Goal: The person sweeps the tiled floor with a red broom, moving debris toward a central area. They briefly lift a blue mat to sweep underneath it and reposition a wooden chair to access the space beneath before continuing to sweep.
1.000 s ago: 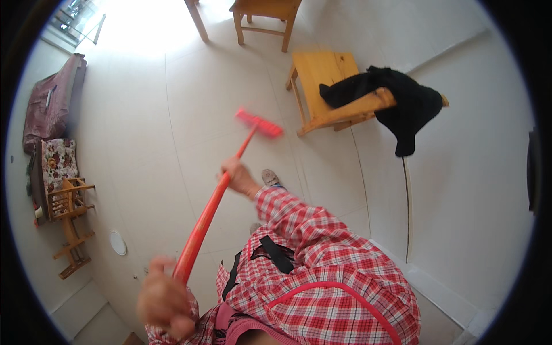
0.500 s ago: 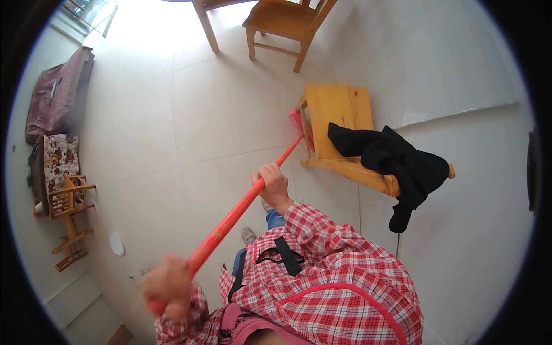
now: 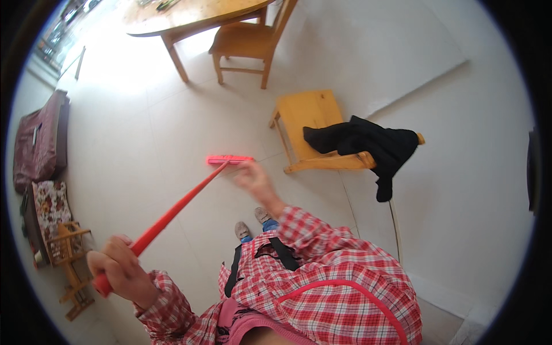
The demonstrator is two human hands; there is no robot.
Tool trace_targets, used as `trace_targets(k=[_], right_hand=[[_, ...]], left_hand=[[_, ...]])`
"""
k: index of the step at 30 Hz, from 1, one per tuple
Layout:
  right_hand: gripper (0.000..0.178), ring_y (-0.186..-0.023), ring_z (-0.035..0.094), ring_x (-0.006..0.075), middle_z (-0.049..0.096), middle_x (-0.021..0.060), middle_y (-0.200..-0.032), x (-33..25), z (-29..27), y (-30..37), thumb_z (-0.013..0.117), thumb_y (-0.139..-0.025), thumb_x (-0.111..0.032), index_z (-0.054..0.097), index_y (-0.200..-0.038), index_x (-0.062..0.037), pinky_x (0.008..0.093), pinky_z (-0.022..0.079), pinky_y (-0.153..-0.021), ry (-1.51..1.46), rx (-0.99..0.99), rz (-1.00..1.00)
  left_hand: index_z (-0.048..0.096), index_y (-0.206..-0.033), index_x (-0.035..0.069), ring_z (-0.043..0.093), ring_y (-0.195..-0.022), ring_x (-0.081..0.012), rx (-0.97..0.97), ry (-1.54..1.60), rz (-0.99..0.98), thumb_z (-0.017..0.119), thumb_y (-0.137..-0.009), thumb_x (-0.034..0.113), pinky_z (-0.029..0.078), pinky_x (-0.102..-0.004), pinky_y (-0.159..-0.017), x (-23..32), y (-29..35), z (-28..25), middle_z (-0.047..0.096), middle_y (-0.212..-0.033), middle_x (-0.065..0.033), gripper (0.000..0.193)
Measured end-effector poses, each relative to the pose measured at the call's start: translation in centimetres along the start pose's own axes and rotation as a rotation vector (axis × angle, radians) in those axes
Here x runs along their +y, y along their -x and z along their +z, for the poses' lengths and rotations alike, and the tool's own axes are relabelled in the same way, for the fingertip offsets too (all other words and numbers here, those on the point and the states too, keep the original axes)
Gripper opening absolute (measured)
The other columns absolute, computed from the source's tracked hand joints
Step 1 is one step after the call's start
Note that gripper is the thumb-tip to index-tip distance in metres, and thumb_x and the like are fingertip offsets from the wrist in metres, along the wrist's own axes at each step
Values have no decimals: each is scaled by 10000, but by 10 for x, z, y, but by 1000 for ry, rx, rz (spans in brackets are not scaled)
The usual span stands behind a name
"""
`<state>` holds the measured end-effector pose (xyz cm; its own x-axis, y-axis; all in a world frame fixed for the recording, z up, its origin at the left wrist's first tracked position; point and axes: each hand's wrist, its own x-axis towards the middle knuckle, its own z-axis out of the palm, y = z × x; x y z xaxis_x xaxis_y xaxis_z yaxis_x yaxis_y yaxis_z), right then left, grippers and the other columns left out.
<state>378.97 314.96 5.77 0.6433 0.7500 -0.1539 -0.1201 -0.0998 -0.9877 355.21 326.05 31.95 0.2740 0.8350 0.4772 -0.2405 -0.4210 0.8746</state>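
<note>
A broom with a long red handle (image 3: 181, 204) slants across the view, its pink-red head (image 3: 221, 160) down on the pale tiled floor. My left hand (image 3: 119, 265) is closed round the top end of the handle, at the lower left. My right hand (image 3: 256, 183) is off the handle, just right of its lower part as seen here. Motion blurs this hand, but its fingers look loosely apart with nothing in them. Right of the broom head stands a yellow wooden chair (image 3: 309, 118) with a black garment (image 3: 368, 144) draped over its back.
A wooden table (image 3: 198, 16) and another wooden chair (image 3: 244, 41) stand at the far side. Along the left wall are a sofa-like piece under a purple cover (image 3: 43, 141), a floral cloth (image 3: 52, 201) and a small wooden rack (image 3: 70, 247). A white wall (image 3: 460, 172) rises on the right.
The broom head has come out from beside the chair and moved left across the floor. My right hand has let go of the handle. My left hand has shifted left with the handle's top.
</note>
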Motion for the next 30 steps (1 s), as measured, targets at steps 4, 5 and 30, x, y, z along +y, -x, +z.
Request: trace_targets(k=[4, 5, 30], right_hand=[[494, -950, 539, 164, 554, 87, -1041, 25, -175, 29, 765, -768, -254, 533, -1105, 25, 304, 442, -863, 2, 884, 129], [472, -932, 550, 164, 575, 76, -1016, 25, -198, 33, 755, -786, -251, 536, -1106, 18, 300, 450, -831, 24, 996, -44], [609, -1032, 565, 144, 577, 78, -1160, -36, -347, 252, 795, -655, 49, 510, -1192, 14, 300, 472, -892, 389, 953, -293]], left_hand=[[329, -693, 145, 314, -501, -74, 8, 71, 20, 441, -970, 137, 376, -305, -713, -11, -11, -21, 288, -509, 49, 299], [333, -694, 143, 321, -495, -73, -1, 63, 35, 452, -962, 143, 384, -310, -706, -14, -10, -17, 297, -504, 48, 293], [390, -709, 143, 340, -459, -55, -34, 75, 107, 511, -945, 96, 440, -302, -697, 5, -20, 31, 362, -487, 38, 270]])
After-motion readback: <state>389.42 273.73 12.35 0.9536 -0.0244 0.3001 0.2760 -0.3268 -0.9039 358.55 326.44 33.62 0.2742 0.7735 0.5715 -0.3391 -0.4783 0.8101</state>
